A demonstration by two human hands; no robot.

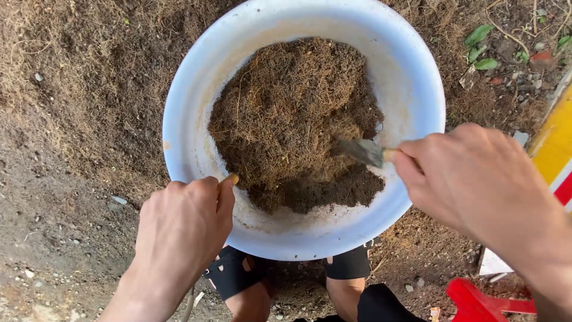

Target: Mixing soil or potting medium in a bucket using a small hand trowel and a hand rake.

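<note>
Looking down from my head, my left hand (179,229) grips the near rim of the white basin (196,89), fingers curled tight on its edge. My right hand (471,173) is closed around a trowel (361,151), whose blade rests in the brown fibrous soil (292,119) heaped inside the basin. Bare earth (65,179) lies around; a red plastic piece (476,301) sits beside my feet.

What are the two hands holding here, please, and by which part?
Right hand grips a trowel by its handle; left hand holds the basin by its rim.
</note>
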